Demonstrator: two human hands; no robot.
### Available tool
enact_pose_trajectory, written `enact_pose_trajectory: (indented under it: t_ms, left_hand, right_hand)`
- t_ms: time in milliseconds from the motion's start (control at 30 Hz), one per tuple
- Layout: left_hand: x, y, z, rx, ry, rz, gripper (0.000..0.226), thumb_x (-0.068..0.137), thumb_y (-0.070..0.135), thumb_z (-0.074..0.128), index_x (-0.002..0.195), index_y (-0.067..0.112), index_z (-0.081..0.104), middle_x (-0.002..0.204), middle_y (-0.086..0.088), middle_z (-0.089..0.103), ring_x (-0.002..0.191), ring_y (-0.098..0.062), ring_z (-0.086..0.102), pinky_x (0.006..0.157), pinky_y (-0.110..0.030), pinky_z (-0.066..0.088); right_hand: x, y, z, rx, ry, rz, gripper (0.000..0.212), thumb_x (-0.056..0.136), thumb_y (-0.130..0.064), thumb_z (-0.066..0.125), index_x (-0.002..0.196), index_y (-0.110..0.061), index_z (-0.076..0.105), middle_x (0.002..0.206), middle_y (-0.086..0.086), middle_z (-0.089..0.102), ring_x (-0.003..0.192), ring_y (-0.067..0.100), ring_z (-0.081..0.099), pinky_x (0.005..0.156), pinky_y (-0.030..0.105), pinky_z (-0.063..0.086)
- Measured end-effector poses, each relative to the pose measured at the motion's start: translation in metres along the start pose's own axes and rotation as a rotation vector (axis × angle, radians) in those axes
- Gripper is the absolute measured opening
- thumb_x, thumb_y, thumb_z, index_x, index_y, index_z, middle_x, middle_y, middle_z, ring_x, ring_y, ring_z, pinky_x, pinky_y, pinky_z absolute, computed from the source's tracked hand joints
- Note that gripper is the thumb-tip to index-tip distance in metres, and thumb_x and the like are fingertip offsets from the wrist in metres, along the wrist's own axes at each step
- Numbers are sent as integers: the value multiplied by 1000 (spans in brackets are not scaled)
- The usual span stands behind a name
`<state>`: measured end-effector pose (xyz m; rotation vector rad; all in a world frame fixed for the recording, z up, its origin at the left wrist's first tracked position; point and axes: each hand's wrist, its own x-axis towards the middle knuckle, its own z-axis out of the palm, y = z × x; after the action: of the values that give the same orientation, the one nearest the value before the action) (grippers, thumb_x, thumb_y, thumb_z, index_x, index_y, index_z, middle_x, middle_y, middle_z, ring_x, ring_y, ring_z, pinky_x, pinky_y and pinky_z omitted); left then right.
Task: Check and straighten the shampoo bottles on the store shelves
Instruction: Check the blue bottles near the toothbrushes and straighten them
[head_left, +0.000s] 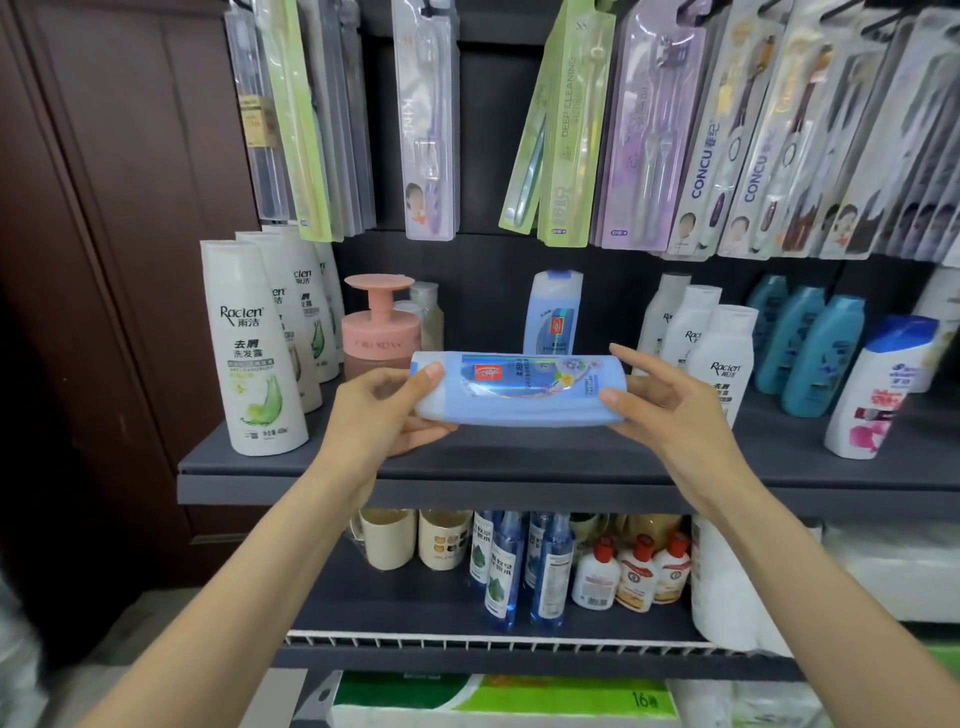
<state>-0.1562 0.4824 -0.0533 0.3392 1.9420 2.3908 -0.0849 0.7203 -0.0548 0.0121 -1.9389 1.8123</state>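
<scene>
A light blue shampoo bottle (519, 389) lies sideways in the air just above the grey shelf (519, 462). My left hand (387, 410) grips its left end with thumb on top and fingers under. My right hand (660, 400) holds its right end, thumb on the front, fingers behind. A second blue bottle of the same kind (553, 312) stands upright at the back of the shelf. White Raclen bottles stand in a row at the left (254, 348) and another row at the right (722, 358).
A pink pump jar (379, 327) stands behind my left hand. Teal bottles (815, 353) and a white bottle with a blue cap (878, 389) stand at the right. Packed toothbrushes (571, 130) hang above. Mugs, spray bottles and small bottles fill the lower shelf (493, 644).
</scene>
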Motion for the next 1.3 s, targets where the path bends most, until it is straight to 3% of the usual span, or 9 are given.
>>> enact_pose_trajectory:
  t_ms: [333, 500, 633, 767, 867, 1000, 1100, 1200, 1300]
  left_hand:
    - [2, -1, -3, -23, -30, -28, 32, 86, 26, 64, 107, 2, 60, 97, -16, 71, 74, -25, 72, 59, -22, 57]
    - [5, -5, -6, -53, -81, 19, 21, 88, 15, 62, 108, 21, 60, 103, -5, 71, 85, -17, 71, 69, -23, 58]
    - [11, -7, -5, -77, -91, 22, 35, 89, 8, 60, 120, 22, 58, 110, -6, 68, 95, -21, 69, 75, -24, 58]
    - [15, -6, -1, -12, -26, 39, 34, 87, 20, 64, 120, 21, 58, 114, -8, 65, 94, -23, 69, 78, -27, 58]
    - [17, -5, 2, -50, 31, 85, 24, 84, 21, 67, 106, 14, 61, 117, -12, 62, 101, -25, 66, 78, -28, 58]
    - [15, -3, 9, -24, 65, 192, 13, 82, 20, 70, 93, 24, 65, 110, -10, 65, 104, -24, 65, 85, -36, 56]
    - [18, 2, 20, 27, 103, 296, 13, 82, 25, 70, 92, 32, 64, 104, -1, 67, 102, -20, 64, 82, -35, 57]
    - [29, 7, 37, 159, 136, 386, 15, 79, 36, 71, 86, 44, 61, 97, 3, 66, 94, -19, 64, 82, -47, 56]
    - [43, 11, 60, 332, 123, 480, 16, 81, 35, 70, 93, 36, 60, 90, 6, 63, 88, -20, 60, 79, -44, 54]
  right_hand:
    - [-1, -4, 3, 0, 27, 19, 38, 82, -11, 68, 119, -17, 61, 103, 7, 71, 93, 17, 69, 78, 34, 59]
    - [-2, -4, 2, -152, -31, -26, 50, 75, -2, 74, 118, -24, 59, 106, -5, 67, 92, 7, 67, 69, 23, 57]
    - [-2, -4, 6, -321, -33, -153, 45, 68, 2, 78, 101, -24, 63, 101, -13, 66, 91, -6, 61, 73, 10, 50]
    - [-2, 1, 10, -367, -24, -250, 39, 69, 9, 75, 91, -19, 59, 105, -2, 60, 91, -8, 56, 72, 4, 46]
    - [-2, 6, 10, -442, -20, -327, 38, 69, 10, 74, 91, -16, 58, 104, -2, 55, 95, -6, 55, 77, 7, 46]
    - [1, 11, 6, -536, -16, -350, 38, 69, 5, 76, 92, -17, 56, 100, -5, 55, 93, 0, 55, 82, 17, 49]
    - [6, 16, 4, -595, -10, -329, 38, 69, -2, 78, 95, -20, 56, 99, -7, 58, 93, -1, 56, 78, 14, 47]
    - [18, 25, 2, -547, -32, -238, 39, 68, -7, 80, 95, -24, 58, 102, -8, 63, 95, 0, 58, 81, 19, 48]
    - [34, 36, 0, -545, -73, -155, 41, 69, -9, 81, 103, -23, 61, 104, -8, 65, 96, 2, 60, 87, 26, 51]
